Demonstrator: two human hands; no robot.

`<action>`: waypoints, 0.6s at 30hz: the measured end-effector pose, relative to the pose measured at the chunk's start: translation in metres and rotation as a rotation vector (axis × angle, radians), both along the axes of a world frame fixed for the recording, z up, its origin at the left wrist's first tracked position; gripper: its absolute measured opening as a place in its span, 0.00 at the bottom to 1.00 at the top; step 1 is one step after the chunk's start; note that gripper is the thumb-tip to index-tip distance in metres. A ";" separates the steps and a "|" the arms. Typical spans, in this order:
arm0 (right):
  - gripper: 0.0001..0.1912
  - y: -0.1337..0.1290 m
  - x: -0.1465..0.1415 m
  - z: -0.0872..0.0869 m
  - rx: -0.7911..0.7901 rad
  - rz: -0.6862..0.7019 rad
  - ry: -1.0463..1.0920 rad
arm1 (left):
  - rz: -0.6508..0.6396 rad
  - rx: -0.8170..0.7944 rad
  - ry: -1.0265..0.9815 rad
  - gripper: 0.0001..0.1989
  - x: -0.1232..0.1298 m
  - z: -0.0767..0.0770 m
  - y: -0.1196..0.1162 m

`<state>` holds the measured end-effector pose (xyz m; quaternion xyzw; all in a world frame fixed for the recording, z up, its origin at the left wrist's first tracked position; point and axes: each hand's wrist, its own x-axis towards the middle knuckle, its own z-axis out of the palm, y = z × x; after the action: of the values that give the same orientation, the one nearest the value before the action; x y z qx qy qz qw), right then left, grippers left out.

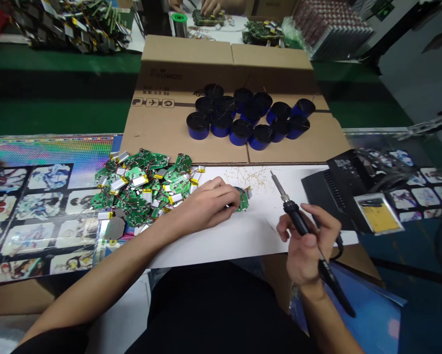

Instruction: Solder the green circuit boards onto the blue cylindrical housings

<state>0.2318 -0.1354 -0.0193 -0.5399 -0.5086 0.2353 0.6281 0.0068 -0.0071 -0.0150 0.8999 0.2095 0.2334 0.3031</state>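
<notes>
My left hand (212,202) rests on the white work surface with its fingers curled around a small green circuit board (244,200). Most of that board is hidden under the fingers. In my right hand (309,246) is a soldering iron (298,219), gripped by its black handle, its metal tip angled up and to the left, apart from the board. Left of my left hand lies a heap of green circuit boards (132,204) with silver battery cells and wires attached. Thin, loose wire bits (253,177) are scattered just beyond the held board.
Several blue cylinders with black tops (241,132) stand on a flattened cardboard box (162,132). To the right are a black soldering stand (348,184) and a yellow sponge (379,214). Across the bench, another person's hands (210,7) work near boards and a green-topped solder spool (179,24).
</notes>
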 end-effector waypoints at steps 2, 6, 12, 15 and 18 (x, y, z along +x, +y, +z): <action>0.16 -0.008 0.006 0.002 -0.018 -0.020 0.036 | -0.007 0.005 0.007 0.08 0.000 0.000 0.001; 0.08 -0.031 0.022 -0.001 -0.048 0.018 -0.154 | -0.023 0.013 0.031 0.09 -0.001 0.000 0.002; 0.07 -0.040 0.022 0.003 -0.071 0.047 -0.452 | -0.031 0.035 0.016 0.09 -0.001 -0.001 0.003; 0.08 -0.033 0.017 0.008 -0.066 0.092 -0.492 | -0.024 0.058 0.002 0.08 -0.001 -0.001 0.002; 0.09 -0.029 0.015 0.008 -0.044 0.099 -0.507 | -0.024 0.069 0.005 0.08 -0.001 0.000 0.002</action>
<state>0.2472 -0.1648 -0.0113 -0.5695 -0.6704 0.1341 0.4564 0.0057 -0.0056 -0.0154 0.9129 0.1911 0.2346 0.2742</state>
